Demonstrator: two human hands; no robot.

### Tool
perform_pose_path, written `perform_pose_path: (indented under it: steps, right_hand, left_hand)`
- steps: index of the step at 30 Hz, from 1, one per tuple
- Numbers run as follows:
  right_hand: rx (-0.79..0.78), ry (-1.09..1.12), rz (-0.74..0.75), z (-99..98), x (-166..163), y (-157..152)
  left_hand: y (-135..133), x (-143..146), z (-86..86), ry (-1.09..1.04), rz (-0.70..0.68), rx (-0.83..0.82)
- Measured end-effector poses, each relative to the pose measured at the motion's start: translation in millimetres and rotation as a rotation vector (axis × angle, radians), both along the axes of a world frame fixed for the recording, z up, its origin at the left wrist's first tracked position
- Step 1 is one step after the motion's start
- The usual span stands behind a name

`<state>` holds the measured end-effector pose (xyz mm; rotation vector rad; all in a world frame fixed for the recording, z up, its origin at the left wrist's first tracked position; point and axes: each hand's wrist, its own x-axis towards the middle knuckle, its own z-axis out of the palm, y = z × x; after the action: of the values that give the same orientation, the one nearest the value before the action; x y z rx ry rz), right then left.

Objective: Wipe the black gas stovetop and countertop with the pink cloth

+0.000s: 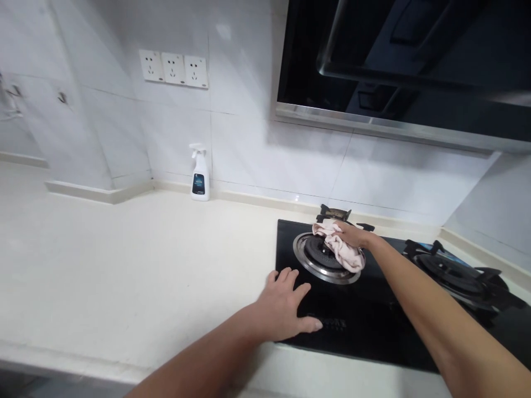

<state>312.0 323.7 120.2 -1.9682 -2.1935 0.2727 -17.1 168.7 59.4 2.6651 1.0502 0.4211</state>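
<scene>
Head view: right hand [350, 235] clamps a pink cloth [340, 249] on the left burner [309, 250] of a black gas hob [373, 326], at 4 o'clock; left hand [282, 309] rests open, fingers apart, on the hob's near edge.

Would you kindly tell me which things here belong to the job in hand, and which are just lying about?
In use: pale pink cloth under the right hand; round steel-ringed burner; black glass hob under the left hand.

Lying about: white spray bottle; far black burner grate; white wall sockets; black range hood.
</scene>
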Motion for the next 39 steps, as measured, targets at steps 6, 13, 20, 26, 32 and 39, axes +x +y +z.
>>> perform_pose_path:
  steps: [6, 13, 20, 26, 32, 39]
  right_hand:
    - [0.024, -0.105, -0.129, -12.0, 2.7, -41.9]
    - [0.108, -0.154, -0.18, -28.4, -26.9, -101.8]
    - [0.177, -0.182, -0.092, -34.1, -91.2, -126.8]
    - [0.166, -0.218, -0.019, -26.0, -137.1, -109.2]
    - [0.17, -0.177, -0.014, -19.3, -176.4, -63.4]
    - [0.151, -0.091, 0.072, -17.8, -176.5, -64.3]
  left_hand:
    - [2.5, 1.3, -4.3, -0.058, -0.006, -0.015]
    - [3.7, 3.4, -3.7, -0.057, -0.006, -0.023]
    - [2.8, 5.7, -2.7, -0.037, 0.01, 0.016]
    - [2.0, 5.9, -4.0, -0.108, 0.009, 0.031]
    - [11.8, 1.6, 1.1, -0.419, 0.132, 0.041]
    - [31.6, -4.7, -4.2, -0.585, 0.228, 0.23]
